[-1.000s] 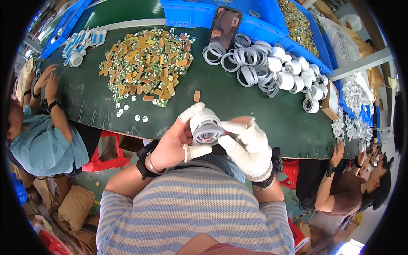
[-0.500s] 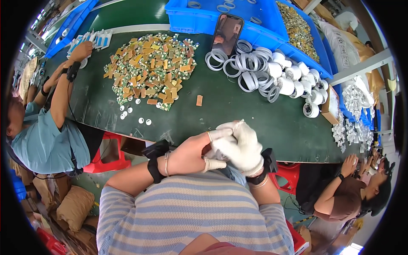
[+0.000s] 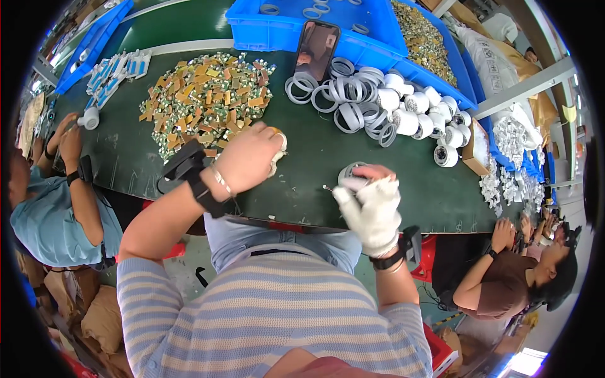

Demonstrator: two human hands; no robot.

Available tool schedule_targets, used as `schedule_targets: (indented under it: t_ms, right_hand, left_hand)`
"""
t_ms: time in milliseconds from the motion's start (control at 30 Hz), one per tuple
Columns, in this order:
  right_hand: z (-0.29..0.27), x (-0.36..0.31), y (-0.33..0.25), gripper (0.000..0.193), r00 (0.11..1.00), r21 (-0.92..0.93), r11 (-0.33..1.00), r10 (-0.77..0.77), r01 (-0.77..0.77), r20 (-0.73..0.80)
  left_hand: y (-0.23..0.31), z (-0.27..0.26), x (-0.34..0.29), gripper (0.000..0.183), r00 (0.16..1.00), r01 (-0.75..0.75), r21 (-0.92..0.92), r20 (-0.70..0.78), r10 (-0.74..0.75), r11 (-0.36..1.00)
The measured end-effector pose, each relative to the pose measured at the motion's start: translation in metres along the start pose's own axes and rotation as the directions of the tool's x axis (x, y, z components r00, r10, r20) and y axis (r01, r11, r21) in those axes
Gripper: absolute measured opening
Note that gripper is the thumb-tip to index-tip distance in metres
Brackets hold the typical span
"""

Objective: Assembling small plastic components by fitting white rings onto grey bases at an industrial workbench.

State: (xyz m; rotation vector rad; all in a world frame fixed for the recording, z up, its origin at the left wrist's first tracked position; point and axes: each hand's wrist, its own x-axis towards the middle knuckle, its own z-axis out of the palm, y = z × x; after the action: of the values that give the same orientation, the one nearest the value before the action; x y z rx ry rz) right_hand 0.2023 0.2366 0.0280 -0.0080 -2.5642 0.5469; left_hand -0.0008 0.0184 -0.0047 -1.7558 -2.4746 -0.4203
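Note:
My left hand (image 3: 252, 156), with white covers on its fingertips, reaches down to the table at the near right edge of a heap of small circuit boards (image 3: 205, 101). Its fingers are curled together. What they close on is hidden, though a bit of orange shows by the fingertips. In a white glove, my right hand (image 3: 370, 208) holds a round white housing (image 3: 346, 174) just above the table. A thin wire with a small white plug (image 3: 326, 188) sticks out beside it. The fingers partly cover the housing.
Grey rings (image 3: 348, 117) and white cylindrical housings (image 3: 409, 121) lie beyond my right hand. Behind stand a propped phone (image 3: 317, 50) and blue bins (image 3: 265, 33). A cardboard box (image 3: 477, 151) sits at right. Co-workers sit on both sides.
My hands, together in front of my body before, have parted. The left went forward and left to where a loose orange-brown board lay. The right keeps the housing, now in view.

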Motion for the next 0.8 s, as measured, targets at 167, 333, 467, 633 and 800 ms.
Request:
schedule_targets:
  t_ms: [167, 333, 467, 633, 800]
  right_hand:
    - [0.028, -0.019, -0.008, 0.018, 1.000, -0.191, 0.981, 0.026, -0.026, -0.002]
    - [0.022, -0.012, -0.007, 0.014, 0.997, 0.175, 0.982, 0.074, -0.066, -0.038]
    - [0.017, 0.003, -0.013, 0.014, 0.990, 0.583, 0.807, 0.009, -0.092, 0.143]
    - [0.023, 0.006, -0.009, 0.015, 0.958, 0.592, 0.787, -0.007, -0.172, 0.288]
    - [0.018, 0.015, -0.006, 0.013, 0.898, 0.624, 0.735, -0.047, -0.266, 0.438]
  left_hand:
    - [0.048, -0.019, -0.028, 0.030, 0.923, 0.340, -0.671, 0.106, -0.369, 0.659]
    - [0.074, -0.009, -0.047, 0.031, 0.837, 0.355, -0.929, 0.266, -0.479, 0.105]
    - [0.082, 0.001, -0.051, 0.028, 0.838, 0.392, -0.920, 0.362, -0.408, -0.012]
    - [0.086, -0.007, -0.054, 0.030, 0.885, 0.353, -0.935, 0.328, -0.330, 0.018]
    - [0.092, -0.008, -0.057, 0.030, 0.900, 0.318, -0.923, 0.222, -0.375, 0.217]
